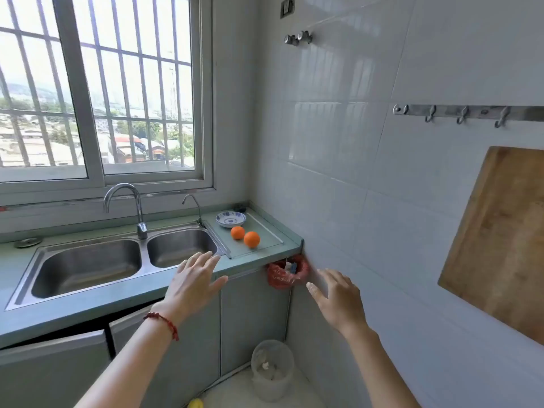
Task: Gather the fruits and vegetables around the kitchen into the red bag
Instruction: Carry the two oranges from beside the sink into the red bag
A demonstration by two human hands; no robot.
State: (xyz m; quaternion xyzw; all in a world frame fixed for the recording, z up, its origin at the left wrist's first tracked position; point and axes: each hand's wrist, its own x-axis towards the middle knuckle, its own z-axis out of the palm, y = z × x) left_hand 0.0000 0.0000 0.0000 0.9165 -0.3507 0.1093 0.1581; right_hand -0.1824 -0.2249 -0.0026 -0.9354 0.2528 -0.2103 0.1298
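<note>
head view, nearest first: a yellow fruit (195, 403) peeks in at the bottom edge on the floor, and a pale bin (272, 369) stands in the floor corner by the cabinet doors (250, 319). both arms reach forward. left hand (192, 285), with a red bracelet (163, 320) on its wrist, is held above the front edge of the desk (88, 304), its grip spread, fingers straight and holding nothing. right hand (335, 301) hangs in the air close to the tiled wall (368, 201), its grip likewise spread and empty. between and just beyond the hands, the red bag (287, 273) hangs under the desk's right end, mouth open, with something white and blue inside. on the desk a double sink (126, 260) lies to the left with a tall faucet (129, 206) behind it. right of the sink, on a drainboard (265, 245), two oranges (251, 239) sit just beside each other, with a blue-patterned dish (230, 219) behind them. a wooden board (500, 240) hangs on the right wall under a hook rail (465, 111). a barred window (97, 92) fills the far wall.
</note>
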